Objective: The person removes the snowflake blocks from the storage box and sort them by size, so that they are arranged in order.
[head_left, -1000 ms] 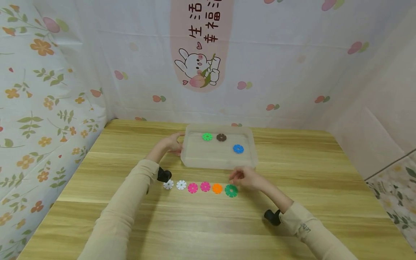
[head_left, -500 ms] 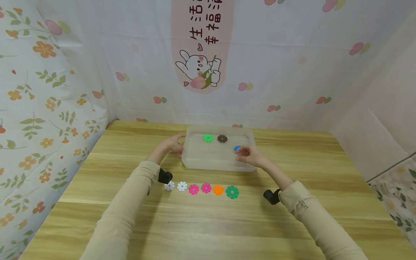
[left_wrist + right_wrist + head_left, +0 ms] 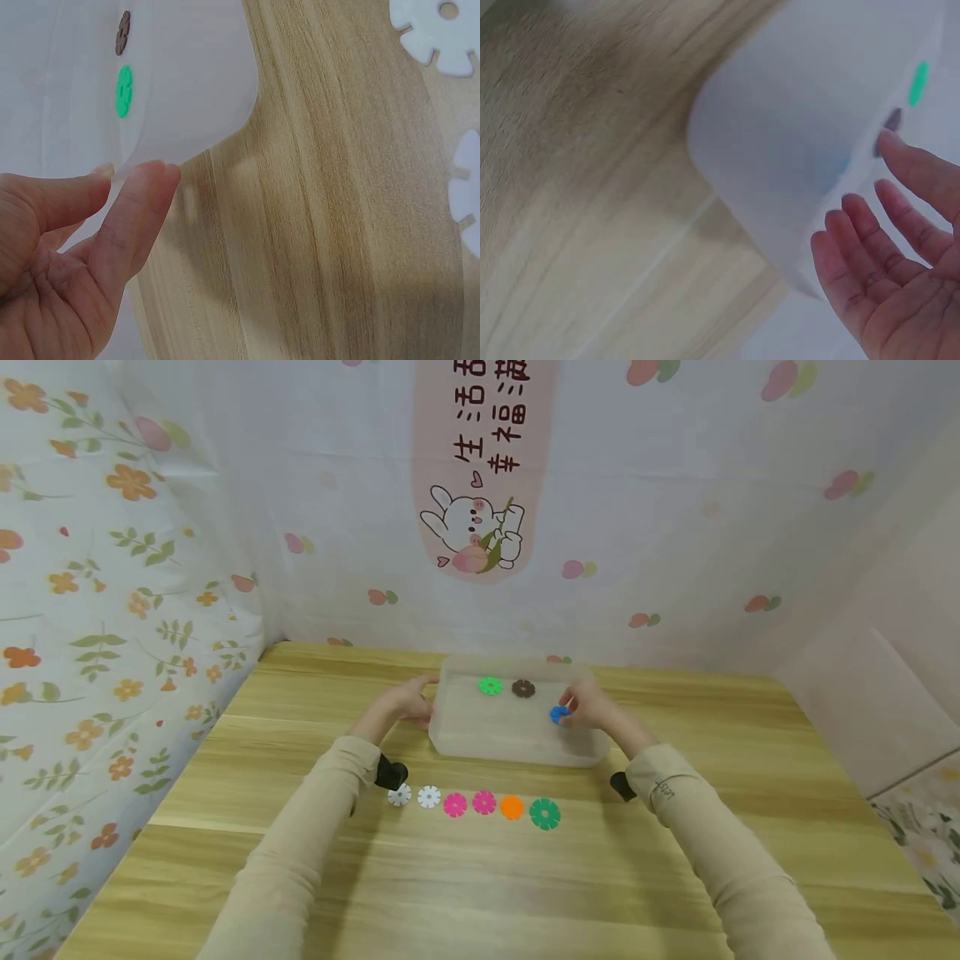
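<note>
A translucent plastic box [image 3: 495,747] stands near the table's back edge. Inside lie a bright green notched disc [image 3: 491,686], a brown notched disc [image 3: 523,688] and a blue notched disc [image 3: 558,715]. My left hand [image 3: 408,700] touches the box's left side with fairly straight fingers, seen also in the left wrist view. Over the box's right end, my right hand [image 3: 592,706] reaches to the blue disc, thumb and forefinger at its edge. In the right wrist view that hand's fingers [image 3: 859,221] are spread, and the blue disc shows only faintly through the wall.
A row of notched discs lies in front of the box: two white discs [image 3: 429,797], two pink discs [image 3: 483,802], an orange disc [image 3: 512,807] and a larger dark green disc [image 3: 544,814]. Printed cloth [image 3: 337,527] hangs behind the wooden table [image 3: 465,893].
My right hand has left the dark green disc at the end of the row and moved up into the box, to the blue disc. My left hand stays at the box. The head view shifts slightly.
</note>
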`<move>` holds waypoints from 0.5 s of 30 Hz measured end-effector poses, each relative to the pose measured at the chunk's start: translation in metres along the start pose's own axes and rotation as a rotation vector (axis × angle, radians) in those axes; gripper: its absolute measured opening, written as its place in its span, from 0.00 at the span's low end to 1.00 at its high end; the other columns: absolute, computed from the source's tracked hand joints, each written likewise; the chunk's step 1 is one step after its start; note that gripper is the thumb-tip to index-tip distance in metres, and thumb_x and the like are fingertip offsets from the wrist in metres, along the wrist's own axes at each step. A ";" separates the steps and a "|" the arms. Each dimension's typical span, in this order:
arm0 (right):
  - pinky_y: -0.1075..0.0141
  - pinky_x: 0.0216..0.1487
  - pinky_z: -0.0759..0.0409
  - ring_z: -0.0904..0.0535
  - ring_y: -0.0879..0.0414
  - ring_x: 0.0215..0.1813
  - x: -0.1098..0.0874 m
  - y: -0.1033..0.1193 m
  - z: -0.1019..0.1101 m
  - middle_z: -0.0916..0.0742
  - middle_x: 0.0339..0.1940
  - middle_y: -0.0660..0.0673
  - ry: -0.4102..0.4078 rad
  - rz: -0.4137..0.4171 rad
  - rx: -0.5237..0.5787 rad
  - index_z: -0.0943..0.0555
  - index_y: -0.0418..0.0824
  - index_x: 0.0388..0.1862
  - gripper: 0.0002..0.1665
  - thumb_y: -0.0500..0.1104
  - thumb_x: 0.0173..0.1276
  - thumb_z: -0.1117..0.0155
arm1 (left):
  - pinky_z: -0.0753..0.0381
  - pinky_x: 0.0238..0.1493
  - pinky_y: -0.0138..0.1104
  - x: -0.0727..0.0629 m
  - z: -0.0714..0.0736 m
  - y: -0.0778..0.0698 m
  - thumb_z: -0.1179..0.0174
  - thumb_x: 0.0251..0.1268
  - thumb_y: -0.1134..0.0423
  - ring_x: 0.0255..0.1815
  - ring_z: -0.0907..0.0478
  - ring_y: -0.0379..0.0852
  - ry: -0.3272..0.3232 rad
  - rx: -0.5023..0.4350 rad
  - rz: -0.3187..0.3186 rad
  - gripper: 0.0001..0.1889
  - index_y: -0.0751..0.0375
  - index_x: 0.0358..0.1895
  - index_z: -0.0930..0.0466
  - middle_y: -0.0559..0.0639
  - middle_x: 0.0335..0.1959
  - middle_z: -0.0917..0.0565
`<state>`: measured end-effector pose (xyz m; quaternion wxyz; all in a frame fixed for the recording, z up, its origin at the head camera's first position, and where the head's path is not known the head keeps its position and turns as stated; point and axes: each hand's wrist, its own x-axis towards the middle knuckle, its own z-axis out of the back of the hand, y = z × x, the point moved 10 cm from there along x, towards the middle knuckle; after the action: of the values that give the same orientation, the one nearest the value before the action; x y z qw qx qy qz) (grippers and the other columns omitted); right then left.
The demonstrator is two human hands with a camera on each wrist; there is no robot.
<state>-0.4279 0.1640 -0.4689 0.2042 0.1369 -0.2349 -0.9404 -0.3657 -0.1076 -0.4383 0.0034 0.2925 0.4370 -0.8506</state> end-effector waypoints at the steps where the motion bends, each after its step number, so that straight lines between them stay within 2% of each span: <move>1: 0.61 0.34 0.22 0.24 0.48 0.36 0.010 -0.017 -0.008 0.20 0.35 0.37 -0.014 0.032 -0.025 0.23 0.35 0.41 0.24 0.49 0.51 0.28 | 0.17 0.43 0.38 0.000 -0.001 0.000 0.55 0.64 0.79 0.42 0.22 0.50 0.001 0.005 -0.002 0.37 0.54 0.73 0.59 0.68 0.54 0.28; 4: 0.60 0.36 0.22 0.23 0.45 0.40 0.023 -0.036 -0.020 0.19 0.40 0.35 0.001 0.013 -0.115 0.24 0.36 0.45 0.29 0.53 0.51 0.28 | 0.17 0.43 0.37 0.001 -0.003 0.000 0.55 0.63 0.79 0.45 0.22 0.51 0.008 0.012 -0.011 0.37 0.55 0.73 0.58 0.69 0.55 0.28; 5: 0.56 0.41 0.21 0.24 0.42 0.45 0.018 -0.028 -0.020 0.20 0.44 0.33 0.021 -0.014 -0.132 0.25 0.34 0.49 0.30 0.50 0.53 0.29 | 0.17 0.43 0.37 0.001 -0.003 -0.001 0.55 0.64 0.79 0.46 0.22 0.51 0.009 0.012 -0.015 0.37 0.56 0.73 0.58 0.69 0.56 0.29; 8: 0.49 0.55 0.26 0.30 0.34 0.57 -0.011 0.018 -0.010 0.26 0.55 0.26 0.076 -0.108 -0.184 0.31 0.28 0.57 0.31 0.43 0.59 0.35 | 0.17 0.45 0.39 0.000 -0.004 -0.001 0.55 0.64 0.78 0.48 0.22 0.52 0.009 0.014 -0.016 0.36 0.55 0.73 0.58 0.68 0.58 0.30; 10: 0.47 0.59 0.29 0.33 0.33 0.59 -0.025 0.040 -0.004 0.29 0.56 0.24 0.067 -0.115 -0.197 0.34 0.24 0.59 0.30 0.38 0.62 0.39 | 0.17 0.46 0.40 -0.001 -0.003 0.000 0.54 0.65 0.77 0.48 0.22 0.53 0.006 0.010 -0.012 0.36 0.54 0.73 0.58 0.68 0.59 0.30; 12: 0.48 0.60 0.29 0.33 0.33 0.59 -0.034 0.053 -0.001 0.29 0.56 0.23 0.059 -0.126 -0.185 0.36 0.24 0.60 0.29 0.37 0.63 0.40 | 0.17 0.46 0.40 -0.002 -0.002 -0.001 0.54 0.65 0.77 0.48 0.22 0.53 0.007 0.004 -0.010 0.36 0.54 0.73 0.58 0.68 0.59 0.30; 15: 0.48 0.58 0.28 0.30 0.35 0.57 -0.032 0.052 -0.001 0.28 0.54 0.25 0.050 -0.144 -0.137 0.35 0.25 0.59 0.29 0.36 0.62 0.39 | 0.17 0.43 0.37 -0.002 0.000 0.000 0.54 0.65 0.77 0.47 0.22 0.52 0.003 -0.002 -0.006 0.36 0.53 0.73 0.58 0.67 0.57 0.28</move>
<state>-0.3827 0.1362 -0.4386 0.1506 0.1625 -0.1542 -0.9629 -0.3639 -0.1078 -0.4369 0.0006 0.2924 0.4389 -0.8497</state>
